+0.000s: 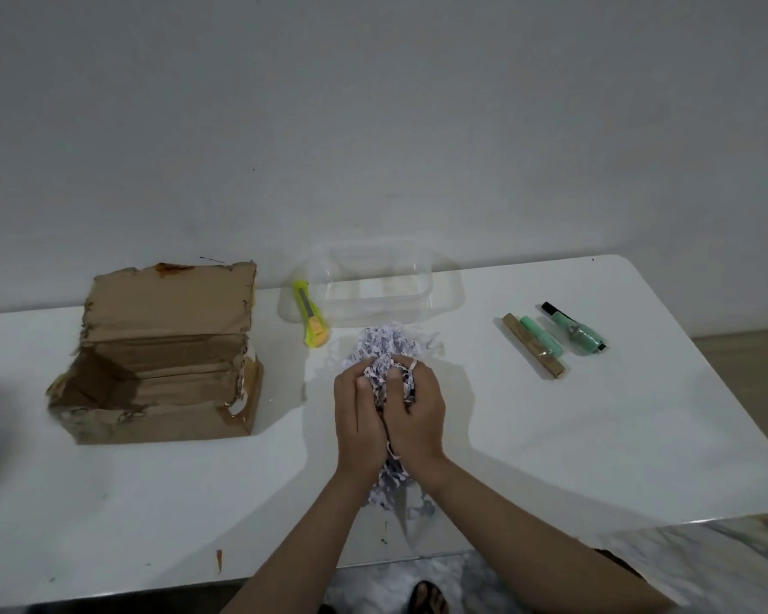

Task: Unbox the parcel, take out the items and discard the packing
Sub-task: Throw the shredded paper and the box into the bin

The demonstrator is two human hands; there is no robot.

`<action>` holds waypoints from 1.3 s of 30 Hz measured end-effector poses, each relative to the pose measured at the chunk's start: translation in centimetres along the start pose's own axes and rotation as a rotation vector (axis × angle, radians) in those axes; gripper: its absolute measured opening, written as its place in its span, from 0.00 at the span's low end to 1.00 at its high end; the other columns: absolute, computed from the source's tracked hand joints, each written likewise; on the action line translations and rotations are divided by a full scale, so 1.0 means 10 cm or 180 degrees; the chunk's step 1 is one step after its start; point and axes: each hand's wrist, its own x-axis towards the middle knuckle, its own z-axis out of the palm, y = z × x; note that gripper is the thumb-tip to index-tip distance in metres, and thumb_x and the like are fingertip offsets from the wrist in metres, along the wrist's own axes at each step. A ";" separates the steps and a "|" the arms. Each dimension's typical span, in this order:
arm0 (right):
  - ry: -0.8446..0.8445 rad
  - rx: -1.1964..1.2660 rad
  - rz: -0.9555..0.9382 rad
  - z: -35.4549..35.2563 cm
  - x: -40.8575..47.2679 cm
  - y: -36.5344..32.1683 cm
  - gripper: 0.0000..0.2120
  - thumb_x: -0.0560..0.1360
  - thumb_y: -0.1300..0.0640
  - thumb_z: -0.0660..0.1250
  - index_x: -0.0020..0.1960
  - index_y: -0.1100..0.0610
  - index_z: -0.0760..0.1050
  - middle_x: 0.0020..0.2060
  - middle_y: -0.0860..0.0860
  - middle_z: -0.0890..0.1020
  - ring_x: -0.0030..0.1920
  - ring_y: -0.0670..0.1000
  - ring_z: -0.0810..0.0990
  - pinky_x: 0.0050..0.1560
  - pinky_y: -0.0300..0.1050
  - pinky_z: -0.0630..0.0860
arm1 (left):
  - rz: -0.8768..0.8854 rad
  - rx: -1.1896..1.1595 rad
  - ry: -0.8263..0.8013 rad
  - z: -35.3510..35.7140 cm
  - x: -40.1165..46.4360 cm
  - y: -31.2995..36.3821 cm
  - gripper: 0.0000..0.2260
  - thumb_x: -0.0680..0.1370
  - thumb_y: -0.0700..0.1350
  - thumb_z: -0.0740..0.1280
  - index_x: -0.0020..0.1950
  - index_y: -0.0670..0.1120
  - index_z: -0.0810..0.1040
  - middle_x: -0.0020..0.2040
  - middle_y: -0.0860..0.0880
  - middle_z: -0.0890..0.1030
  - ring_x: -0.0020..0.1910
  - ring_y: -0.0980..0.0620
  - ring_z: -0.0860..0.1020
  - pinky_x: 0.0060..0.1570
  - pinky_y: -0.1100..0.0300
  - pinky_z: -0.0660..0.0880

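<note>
An open, worn cardboard box (160,370) stands on the left of the white table (595,436), its lid flap raised. My left hand (358,414) and my right hand (417,412) are pressed together at the table's middle, both gripping a bundle of shredded paper packing (384,347). Shreds stick out above my fingers and hang below my wrists. Three unpacked items lie at the right: a slim brown bar (534,352), a mint-green tube (539,341) beside it, and a green-wrapped black marker (575,327).
A clear plastic tub (373,285) sits at the table's back edge, just beyond the shreds. A yellow utility knife (310,321) lies left of it. The wall runs behind the table. The floor shows below the front edge.
</note>
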 end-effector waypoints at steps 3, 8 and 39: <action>0.0235 0.0241 0.0230 0.07 -0.01 0.01 0.21 0.75 0.42 0.56 0.56 0.56 0.77 0.49 0.50 0.82 0.52 0.46 0.80 0.54 0.40 0.76 | -0.0082 -0.0157 0.0122 0.02 0.03 0.03 0.16 0.79 0.54 0.51 0.56 0.47 0.72 0.52 0.46 0.76 0.53 0.52 0.75 0.56 0.58 0.72; 0.0522 0.0540 0.0571 0.08 0.07 -0.13 0.09 0.79 0.55 0.60 0.52 0.55 0.78 0.47 0.50 0.83 0.50 0.48 0.81 0.55 0.50 0.78 | -0.0383 -0.0471 0.0072 0.04 0.15 0.16 0.12 0.79 0.50 0.52 0.51 0.51 0.74 0.51 0.46 0.77 0.53 0.48 0.76 0.58 0.46 0.73; 0.4045 0.0585 0.1388 -2.91 -1.72 0.31 0.07 0.78 0.54 0.62 0.47 0.54 0.77 0.34 0.46 0.76 0.37 0.48 0.72 0.44 0.47 0.71 | -0.0806 -0.0568 -0.2941 1.89 -2.68 0.79 0.11 0.82 0.41 0.53 0.48 0.44 0.74 0.46 0.46 0.76 0.46 0.49 0.74 0.50 0.57 0.70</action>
